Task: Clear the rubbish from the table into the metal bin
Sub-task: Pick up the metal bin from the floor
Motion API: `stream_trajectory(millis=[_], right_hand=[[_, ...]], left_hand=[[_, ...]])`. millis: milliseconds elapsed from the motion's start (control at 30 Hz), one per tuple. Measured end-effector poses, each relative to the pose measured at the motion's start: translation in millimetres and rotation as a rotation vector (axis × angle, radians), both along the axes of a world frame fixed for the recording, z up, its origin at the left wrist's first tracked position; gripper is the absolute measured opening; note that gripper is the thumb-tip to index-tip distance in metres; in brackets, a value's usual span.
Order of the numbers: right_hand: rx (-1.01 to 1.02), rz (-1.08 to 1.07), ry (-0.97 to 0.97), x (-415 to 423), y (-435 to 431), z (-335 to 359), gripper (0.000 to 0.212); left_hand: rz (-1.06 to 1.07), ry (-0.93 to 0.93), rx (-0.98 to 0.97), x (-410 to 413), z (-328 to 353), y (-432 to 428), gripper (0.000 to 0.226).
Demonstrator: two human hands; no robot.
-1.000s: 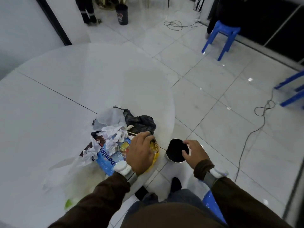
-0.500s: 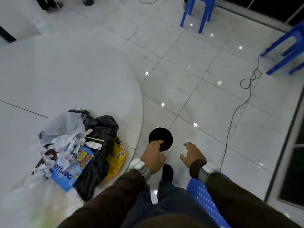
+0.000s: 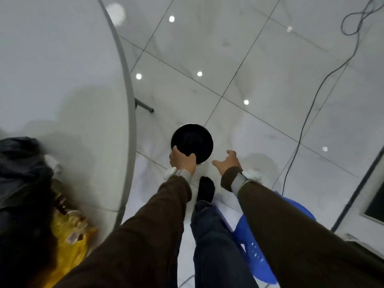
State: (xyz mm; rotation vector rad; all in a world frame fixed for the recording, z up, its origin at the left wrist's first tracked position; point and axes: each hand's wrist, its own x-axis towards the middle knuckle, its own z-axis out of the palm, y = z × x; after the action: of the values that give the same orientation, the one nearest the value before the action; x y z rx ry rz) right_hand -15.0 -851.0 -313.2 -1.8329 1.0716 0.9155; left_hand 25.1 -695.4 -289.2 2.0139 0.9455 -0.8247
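The round metal bin (image 3: 192,140) stands on the tiled floor just right of the table, its inside dark. My left hand (image 3: 182,160) grips the bin's near rim, fingers curled over the edge. My right hand (image 3: 227,162) hovers beside the bin to the right with spread fingers, holding nothing. The rubbish lies on the white round table (image 3: 62,80) at the lower left: a black plastic bag (image 3: 18,173) and a yellow wrapper (image 3: 70,246), both blurred and partly cut off by the frame edge.
A blue plastic stool (image 3: 255,252) is under me at the lower right. My leg and black-socked foot (image 3: 205,189) are just behind the bin. A black cable (image 3: 311,96) runs across the floor at right. A table leg (image 3: 144,106) juts out below the table edge.
My left hand left the rubbish pile and took hold of the bin's rim. My right hand let go of the rim and hangs beside it. The view swung down and right.
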Motion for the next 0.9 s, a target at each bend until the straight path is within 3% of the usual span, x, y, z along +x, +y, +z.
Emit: stream_trajectory(millis=[167, 400, 500, 667, 900], right_hand=[[0.056, -0.103, 0.015, 21, -4, -97, 0.094], [0.111, 0.007, -0.002, 46, -2, -193, 0.089], [0.139, 0.011, -0.002, 46, 1, -199, 0.064], [0.111, -0.120, 0.002, 36, -10, -183, 0.067], [-0.017, -0.239, -0.021, 18, -23, -86, 0.044]], left_hand=[[0.326, 0.124, 0.041, 22, -101, 16, 0.078], [0.386, 0.127, -0.064, 15, -198, 35, 0.072], [0.402, 0.104, -0.115, 10, -203, 36, 0.064], [0.424, 0.144, -0.051, 9, -173, 28, 0.065], [0.331, 0.128, -0.077, 6, -81, 8, 0.057]])
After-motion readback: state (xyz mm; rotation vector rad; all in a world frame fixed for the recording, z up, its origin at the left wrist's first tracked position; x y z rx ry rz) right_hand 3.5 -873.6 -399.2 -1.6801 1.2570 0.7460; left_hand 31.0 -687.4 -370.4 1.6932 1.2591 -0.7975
